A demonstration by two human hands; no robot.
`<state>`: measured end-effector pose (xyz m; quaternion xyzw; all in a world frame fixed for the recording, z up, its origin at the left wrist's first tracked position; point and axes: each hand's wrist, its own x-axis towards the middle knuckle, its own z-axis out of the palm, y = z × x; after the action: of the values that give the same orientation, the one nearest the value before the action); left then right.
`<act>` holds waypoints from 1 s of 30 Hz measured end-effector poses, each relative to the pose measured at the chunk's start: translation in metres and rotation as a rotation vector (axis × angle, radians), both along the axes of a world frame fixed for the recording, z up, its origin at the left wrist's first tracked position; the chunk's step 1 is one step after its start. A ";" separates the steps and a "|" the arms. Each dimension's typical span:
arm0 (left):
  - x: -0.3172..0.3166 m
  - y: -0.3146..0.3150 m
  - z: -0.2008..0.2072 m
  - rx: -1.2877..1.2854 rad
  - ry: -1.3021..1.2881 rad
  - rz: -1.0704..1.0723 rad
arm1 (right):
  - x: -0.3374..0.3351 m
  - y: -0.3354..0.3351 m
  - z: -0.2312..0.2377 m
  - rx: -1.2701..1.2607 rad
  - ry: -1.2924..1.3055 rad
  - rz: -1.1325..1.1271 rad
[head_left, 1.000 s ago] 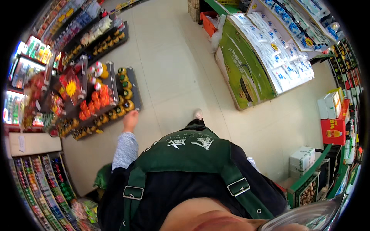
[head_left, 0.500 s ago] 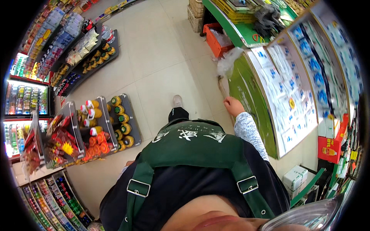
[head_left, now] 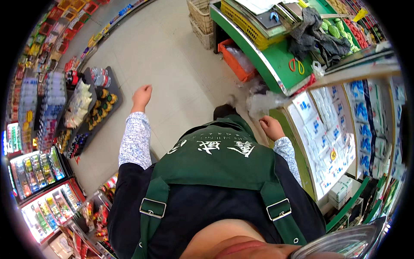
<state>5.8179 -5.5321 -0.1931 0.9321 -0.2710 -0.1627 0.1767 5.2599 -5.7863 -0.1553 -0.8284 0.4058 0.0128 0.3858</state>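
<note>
My left hand (head_left: 141,98) is stretched out ahead over the tiled floor, its fingers curled into a loose fist with nothing showing in them. It touches nothing; the closest goods are on the low grey shelf stand (head_left: 113,86) to its left. Nearer to my body, my right hand (head_left: 271,128) is also curled closed, with no object visible in it. It hangs beside the slanted rack of white and blue packets (head_left: 321,129), just below a crumpled clear plastic bag (head_left: 266,103). Whether it touches the rack's green side cannot be told. I wear a dark green apron (head_left: 215,159).
Ahead right stands a green counter (head_left: 276,64) bearing a yellow crate (head_left: 243,26), dark cloth (head_left: 310,36) and scissors (head_left: 296,66). An orange bin (head_left: 237,62) sits under it, near stacked baskets (head_left: 200,23). Lit drink coolers (head_left: 54,205) line the left. Tiled floor (head_left: 172,69) runs ahead.
I have moved forward: the counter is nearer, and the front left shelf stand has slid back. My left hand has swung up and forward into full view. My right hand has shifted slightly right.
</note>
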 end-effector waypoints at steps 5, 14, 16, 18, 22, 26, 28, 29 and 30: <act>0.028 -0.181 0.067 -0.280 -0.250 -0.256 | 0.095 -0.119 -0.005 -0.069 -0.227 0.023; 0.106 -0.331 0.098 -0.417 -0.038 -0.160 | 0.223 -0.329 0.086 -0.141 -0.319 0.056; 0.115 -0.381 0.104 -0.457 -0.039 -0.226 | 0.238 -0.358 0.094 -0.196 -0.361 0.032; 0.128 -0.428 0.108 -0.460 -0.009 -0.341 | 0.257 -0.372 0.102 -0.196 -0.393 -0.043; 0.129 -0.552 0.127 -0.455 0.023 -0.700 | 0.287 -0.395 0.096 -0.125 -0.375 -0.260; 0.125 -0.661 0.126 -0.574 -0.067 -1.189 | 0.318 -0.402 0.086 -0.236 -0.355 -0.425; 0.123 -0.704 0.120 -0.574 -0.050 -1.389 | 0.330 -0.406 0.076 -0.330 -0.347 -0.563; 0.118 -0.720 0.119 -0.593 -0.062 -1.477 | 0.335 -0.405 0.077 -0.360 -0.321 -0.647; 0.115 -0.732 0.115 -0.585 -0.050 -1.583 | 0.339 -0.404 0.077 -0.355 -0.280 -0.753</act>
<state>5.9331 -6.2643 -0.0777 0.3872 -0.8793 -0.1412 0.2388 5.5987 -6.1899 -0.0779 -0.6698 0.6192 -0.3112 0.2667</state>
